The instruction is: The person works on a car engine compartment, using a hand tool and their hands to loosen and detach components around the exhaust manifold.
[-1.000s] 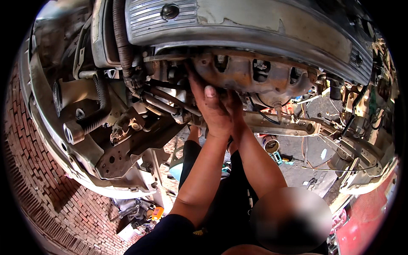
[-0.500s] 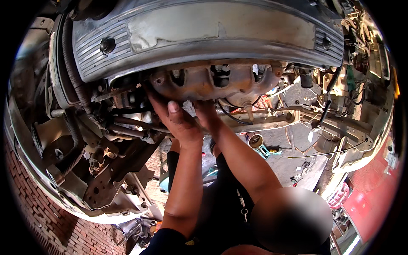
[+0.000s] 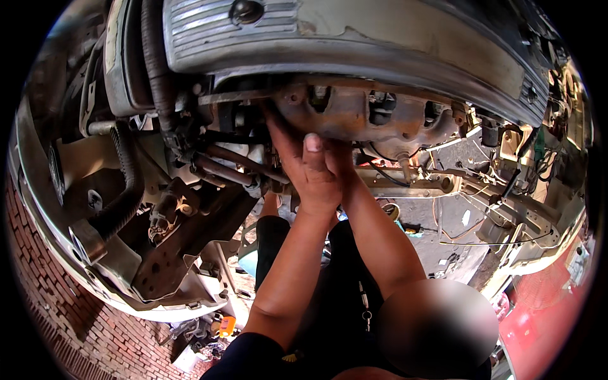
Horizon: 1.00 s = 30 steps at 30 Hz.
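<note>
Across the top, the broad grey engine cover [image 3: 405, 47] is seen, and beneath its front edge the rusty, slotted metal casting [image 3: 345, 120] is set, just above both hands. From its look it would be judged heavy, stiff and rough rather than slippery, not easily dented though perhaps brittle at thin edges; a hold would best be taken from below, near the two ends, with the slot rims avoided. The left hand [image 3: 311, 174] is held under the casting's left part, its thumb standing up apart and a finger stretched upward beside the metal; whether anything is pinched cannot be told. The right hand [image 3: 341, 157] is mostly hidden behind the left, so its grip cannot be told either. Left of the hands, slim brown pipes [image 3: 240, 159] are seen slanting
</note>
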Available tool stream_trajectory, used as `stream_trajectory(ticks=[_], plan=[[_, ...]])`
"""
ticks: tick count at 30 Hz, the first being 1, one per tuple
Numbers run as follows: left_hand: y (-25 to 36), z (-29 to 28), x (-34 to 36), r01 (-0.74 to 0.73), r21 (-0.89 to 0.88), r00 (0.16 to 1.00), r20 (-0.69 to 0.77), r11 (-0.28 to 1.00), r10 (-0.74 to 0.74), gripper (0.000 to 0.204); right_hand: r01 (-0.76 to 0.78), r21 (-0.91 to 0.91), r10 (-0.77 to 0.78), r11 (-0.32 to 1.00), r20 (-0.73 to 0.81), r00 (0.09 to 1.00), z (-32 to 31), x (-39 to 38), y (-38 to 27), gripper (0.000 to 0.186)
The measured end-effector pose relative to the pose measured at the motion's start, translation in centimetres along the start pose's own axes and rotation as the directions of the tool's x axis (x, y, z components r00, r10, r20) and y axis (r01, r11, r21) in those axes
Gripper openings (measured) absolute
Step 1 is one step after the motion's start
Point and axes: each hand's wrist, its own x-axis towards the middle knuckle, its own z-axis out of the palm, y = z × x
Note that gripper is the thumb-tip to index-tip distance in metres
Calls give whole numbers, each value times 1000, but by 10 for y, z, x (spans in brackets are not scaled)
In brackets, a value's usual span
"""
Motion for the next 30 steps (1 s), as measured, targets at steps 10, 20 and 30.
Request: stream_trajectory(ticks=[10, 20, 30], plan=[[3, -6, -7, 13, 51, 1000, 20, 999, -14, 92, 15, -140, 21, 990, 251, 968, -15, 1, 7, 42], [20, -72, -160, 273, 305, 826, 411, 912, -385, 84, 417, -471, -297, 778, 309, 903, -11, 26, 42, 38], [13, -115, -176, 329, 324, 849, 309, 887, -428, 78, 133, -215, -12, 968, 487, 873, -11, 43, 1, 48]])
